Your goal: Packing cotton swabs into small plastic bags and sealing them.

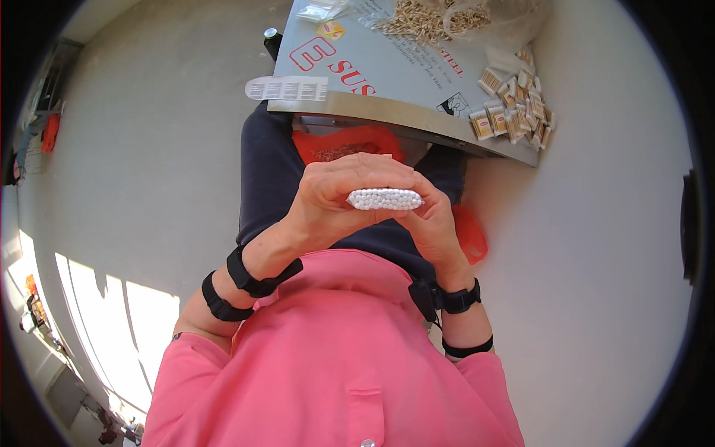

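Observation:
A bundle of cotton swabs (385, 199) is held between my two hands, over my lap. Its white tips face up in a flattened oval; clear wrap seems to show at its ends. My left hand (324, 190) closes round it from the left, fingers along the far side and thumb along the near side. On the right end, my right hand (433, 220) grips it with bent fingers, partly hidden behind the bundle. Beyond, small filled packs of swabs (514, 112) lie heaped at the table's right corner. Loose swabs (421, 21) are piled at the back.
The table (402, 74) has a metal front edge. A flat white printed bag (287, 88) overhangs its left corner, near a dark bottle (272, 45). Clear plastic (514, 18) and a yellow label (331, 30) lie farther back. Red plastic bags (383, 140) sit below the table edge and beside my leg.

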A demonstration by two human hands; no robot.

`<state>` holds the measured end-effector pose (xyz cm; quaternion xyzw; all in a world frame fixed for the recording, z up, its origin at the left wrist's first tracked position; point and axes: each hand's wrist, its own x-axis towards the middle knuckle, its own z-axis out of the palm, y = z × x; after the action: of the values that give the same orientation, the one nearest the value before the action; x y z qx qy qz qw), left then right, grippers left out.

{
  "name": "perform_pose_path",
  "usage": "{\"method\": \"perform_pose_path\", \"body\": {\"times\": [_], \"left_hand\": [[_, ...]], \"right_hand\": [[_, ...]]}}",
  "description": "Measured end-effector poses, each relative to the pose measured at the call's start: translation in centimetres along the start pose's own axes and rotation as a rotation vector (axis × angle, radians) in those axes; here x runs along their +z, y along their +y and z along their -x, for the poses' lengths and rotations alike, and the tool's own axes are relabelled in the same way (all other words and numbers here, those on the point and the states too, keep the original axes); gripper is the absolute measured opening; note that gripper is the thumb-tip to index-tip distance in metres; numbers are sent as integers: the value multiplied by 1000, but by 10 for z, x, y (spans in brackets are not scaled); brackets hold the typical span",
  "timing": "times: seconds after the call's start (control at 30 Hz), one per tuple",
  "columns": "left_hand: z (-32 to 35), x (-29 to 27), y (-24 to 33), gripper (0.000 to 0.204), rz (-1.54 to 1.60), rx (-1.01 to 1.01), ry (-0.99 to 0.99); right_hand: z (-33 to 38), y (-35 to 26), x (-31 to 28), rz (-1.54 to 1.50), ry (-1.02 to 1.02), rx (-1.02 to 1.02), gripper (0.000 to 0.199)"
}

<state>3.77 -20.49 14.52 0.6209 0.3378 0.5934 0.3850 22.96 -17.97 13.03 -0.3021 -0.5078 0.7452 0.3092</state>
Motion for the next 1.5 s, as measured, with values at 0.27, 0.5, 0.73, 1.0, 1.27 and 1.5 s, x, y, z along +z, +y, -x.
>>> {"method": "perform_pose_path", "body": {"times": [0.27, 0.5, 0.73, 1.0, 1.27, 1.5], "left_hand": [[-4, 2, 3, 40, -75, 81, -42], [-1, 2, 0, 40, -137, 104, -34], [-1, 8, 3, 38, -232, 97, 6], [4, 11, -1, 38, -249, 97, -26], [8, 12, -2, 43, -206, -1, -54], [9, 9, -5, 48, -230, 35, -108]], "right_hand": [[0, 7, -3, 66, 135, -167, 12], [0, 14, -5, 56, 161, -172, 10], [0, 10, -2, 182, 165, -140, 12], [4, 19, -9, 194, 148, -134, 13], [5, 25, -18, 143, 115, -134, 15], [5, 28, -19, 97, 108, -109, 14]]}}
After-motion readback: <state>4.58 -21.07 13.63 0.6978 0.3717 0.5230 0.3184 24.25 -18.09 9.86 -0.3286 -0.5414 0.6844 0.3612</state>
